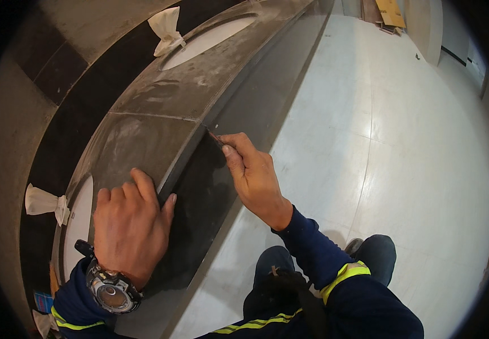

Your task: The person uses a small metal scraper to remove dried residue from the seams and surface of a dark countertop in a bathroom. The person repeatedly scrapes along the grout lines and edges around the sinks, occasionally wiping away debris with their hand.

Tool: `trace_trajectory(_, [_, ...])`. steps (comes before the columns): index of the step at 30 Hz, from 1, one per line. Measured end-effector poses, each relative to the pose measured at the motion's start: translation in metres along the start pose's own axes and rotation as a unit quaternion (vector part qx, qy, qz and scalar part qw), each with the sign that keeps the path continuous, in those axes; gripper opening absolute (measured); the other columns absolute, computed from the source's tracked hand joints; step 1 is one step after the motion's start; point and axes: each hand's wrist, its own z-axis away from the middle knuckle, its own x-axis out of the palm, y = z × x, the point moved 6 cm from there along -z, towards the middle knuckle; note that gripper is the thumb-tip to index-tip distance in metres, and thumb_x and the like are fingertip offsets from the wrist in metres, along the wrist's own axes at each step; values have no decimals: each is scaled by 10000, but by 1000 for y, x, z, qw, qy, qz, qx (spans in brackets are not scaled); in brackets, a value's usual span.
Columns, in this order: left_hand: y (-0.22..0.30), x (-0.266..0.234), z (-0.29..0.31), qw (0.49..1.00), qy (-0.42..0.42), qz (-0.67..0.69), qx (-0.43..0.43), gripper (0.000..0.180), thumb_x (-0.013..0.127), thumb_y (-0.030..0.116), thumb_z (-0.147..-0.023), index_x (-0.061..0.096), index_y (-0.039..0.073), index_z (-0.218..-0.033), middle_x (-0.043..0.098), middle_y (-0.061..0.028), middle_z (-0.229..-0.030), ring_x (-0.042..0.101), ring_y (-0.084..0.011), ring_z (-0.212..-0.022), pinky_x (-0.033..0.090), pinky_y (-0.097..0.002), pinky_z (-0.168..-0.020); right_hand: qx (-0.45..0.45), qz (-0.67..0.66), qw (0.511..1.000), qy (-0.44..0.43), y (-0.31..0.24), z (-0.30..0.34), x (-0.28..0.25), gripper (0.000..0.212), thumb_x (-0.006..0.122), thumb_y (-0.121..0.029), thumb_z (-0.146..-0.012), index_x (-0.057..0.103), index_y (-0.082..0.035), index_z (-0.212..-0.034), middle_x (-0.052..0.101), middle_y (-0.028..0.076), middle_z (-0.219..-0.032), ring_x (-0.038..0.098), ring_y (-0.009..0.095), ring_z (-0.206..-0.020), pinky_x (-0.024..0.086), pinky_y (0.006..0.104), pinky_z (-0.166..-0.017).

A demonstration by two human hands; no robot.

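Note:
My right hand (256, 178) pinches a thin, dark reddish blade-like tool (216, 137) between thumb and fingers. Its tip meets the front edge of the grey stone countertop (148, 133), where a pale joint line (154, 116) reaches that edge. The tool's exact kind is too small to make out. Nearer to me, my left hand (131, 223) lies over the counter's front edge, palm down and holding nothing. Its fingers rest on the top, and the thumb hangs over the dark front panel (205, 198).
Two white basins (210, 40) (79, 217) are set into the counter. Behind them, white wrappings (166, 31) (47, 203) cover fittings. Pale floor tiles (391, 147) extend to the right. Yellow and brown boards (390, 12) lie at the far end. A blue packet (43, 301) sits at lower left.

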Motion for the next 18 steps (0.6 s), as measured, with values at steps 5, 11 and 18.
trace_trajectory(5, [2,1,0,1000,17,-12,13,575,649,399,-955,606,-125,-1188,643,-140,-768,638,-264,-711,471,-380,-741,-28,-8,1000,10,3,-3,1,169,536,-152,-1054,579,-39,-1173,579,189,-744,591,373,-659,455,416,-628])
trace_trajectory(11, [-1,-1,2,1000,8,6,-4,574,660,391,-947,602,-127,-1188,642,-141,-781,639,-268,-726,475,-381,-751,-70,96,993,-12,-24,-5,-26,203,528,-169,-1052,583,-36,-1197,574,166,-719,594,311,-638,463,383,-616])
trace_trajectory(18, [1,6,-1,998,-15,59,-14,544,667,328,-943,571,-129,-1223,638,-179,-823,646,-330,-773,477,-420,-813,-127,187,972,-64,-35,-25,-27,182,574,-129,-1009,589,-83,-1184,657,213,-860,651,420,-773,516,461,-668])
